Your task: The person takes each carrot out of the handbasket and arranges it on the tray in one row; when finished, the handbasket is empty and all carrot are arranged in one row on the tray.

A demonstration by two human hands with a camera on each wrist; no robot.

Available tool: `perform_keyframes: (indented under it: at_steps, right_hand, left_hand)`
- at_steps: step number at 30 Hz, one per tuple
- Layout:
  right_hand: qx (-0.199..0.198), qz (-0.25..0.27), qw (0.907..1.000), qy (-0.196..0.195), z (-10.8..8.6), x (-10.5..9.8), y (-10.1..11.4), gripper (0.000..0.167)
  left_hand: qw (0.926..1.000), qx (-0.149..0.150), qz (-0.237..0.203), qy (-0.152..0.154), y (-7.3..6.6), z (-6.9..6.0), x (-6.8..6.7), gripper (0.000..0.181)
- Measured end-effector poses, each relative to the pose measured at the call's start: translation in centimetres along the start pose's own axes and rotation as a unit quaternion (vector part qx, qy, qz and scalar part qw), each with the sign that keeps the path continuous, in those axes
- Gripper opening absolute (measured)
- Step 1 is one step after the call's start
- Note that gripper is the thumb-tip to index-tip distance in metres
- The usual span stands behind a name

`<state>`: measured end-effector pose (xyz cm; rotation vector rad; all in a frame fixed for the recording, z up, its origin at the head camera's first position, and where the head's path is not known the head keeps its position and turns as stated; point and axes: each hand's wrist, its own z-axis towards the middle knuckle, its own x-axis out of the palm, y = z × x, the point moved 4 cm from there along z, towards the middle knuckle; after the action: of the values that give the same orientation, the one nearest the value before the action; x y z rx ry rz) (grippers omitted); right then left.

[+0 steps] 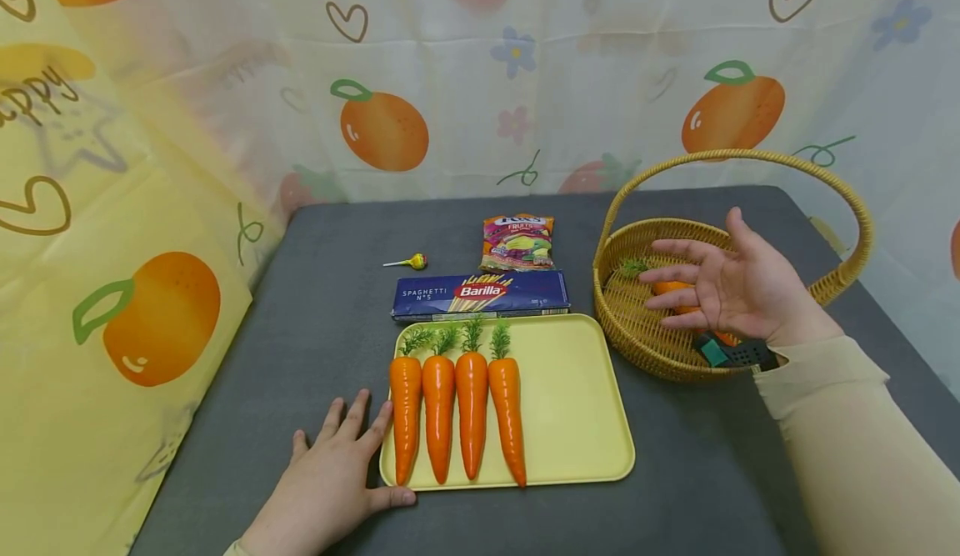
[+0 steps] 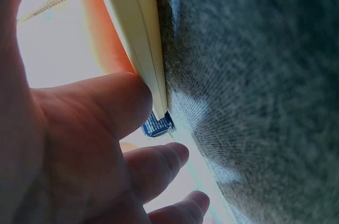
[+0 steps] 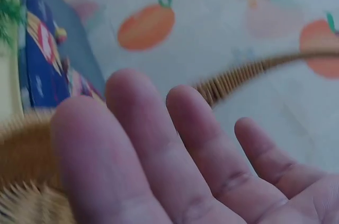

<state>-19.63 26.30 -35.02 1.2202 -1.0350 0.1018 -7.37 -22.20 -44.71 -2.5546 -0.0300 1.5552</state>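
Several orange carrots (image 1: 472, 414) with green tops lie side by side on the left half of a yellow tray (image 1: 573, 406). My left hand (image 1: 330, 473) rests with straight, spread fingers against the tray's left edge; the left wrist view shows a finger touching the tray rim (image 2: 140, 33). Over a wicker basket (image 1: 622, 323) at the right, my right hand (image 1: 727, 281) hangs with fingers extended and nothing in it. Inside the basket, orange carrots (image 1: 670, 288) with a green top show partly behind that hand, so how many is hidden.
A blue Barilla spaghetti box (image 1: 480, 293) lies just behind the tray. Beyond it are a Fox's candy bag (image 1: 517, 242) and a yellow lollipop (image 1: 416, 262). The basket's tall handle (image 1: 738, 154) arches above it. A printed curtain (image 1: 450, 56) stands behind the grey table (image 1: 330, 289).
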Motion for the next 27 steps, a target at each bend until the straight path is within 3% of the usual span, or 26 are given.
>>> perform_keyframes:
  at_steps: [2,4,6,8,10,13,17,21,25,27]
  right_hand:
    - [-0.002,0.012,0.999,-0.043,-0.6,-1.1,0.5,0.09]
    - [-0.002,-0.021,0.9931,-0.115,-1.2,-2.3,0.9,0.089]
    - [0.012,-0.08,0.9768,-0.198,-1.7,-3.6,1.2,0.089]
    - [0.038,-0.141,0.9525,-0.267,-2.1,-4.8,1.5,0.093]
    - [0.064,-0.176,0.9344,-0.303,-2.3,-5.6,1.8,0.101]
    - [0.089,-0.175,0.9254,-0.324,-2.7,-6.5,2.3,0.111]
    - [0.105,-0.178,0.9191,-0.336,-3.2,-7.3,2.8,0.109]
    - [0.126,-0.226,0.9007,-0.349,-3.3,-7.9,3.0,0.111]
    - [0.149,-0.241,0.896,-0.342,-2.8,-8.6,2.5,0.114]
    - [0.159,-0.226,0.9007,-0.335,-2.5,-8.9,2.0,0.113]
  left_hand:
    - [1.0,0.0,-0.001,0.001,0.0,0.0,0.0,0.129]
    - [1.0,0.0,-0.002,0.002,0.0,0.1,0.0,0.129]
    - [1.0,-0.001,-0.003,0.004,0.1,0.1,0.0,0.129]
    - [1.0,-0.002,-0.003,0.005,0.1,0.2,0.0,0.129]
    - [1.0,-0.004,-0.004,0.006,0.1,0.2,0.0,0.13]
    - [0.9999,-0.007,-0.004,0.009,0.1,0.2,0.0,0.13]
    - [0.9998,-0.01,-0.004,0.015,0.1,0.3,0.0,0.13]
    - [0.9998,-0.01,-0.007,0.017,0.1,0.4,0.0,0.13]
    - [0.9998,-0.008,-0.004,0.015,0.0,0.3,-0.1,0.13]
    - [0.9998,-0.01,-0.005,0.017,0.0,0.4,-0.1,0.13]
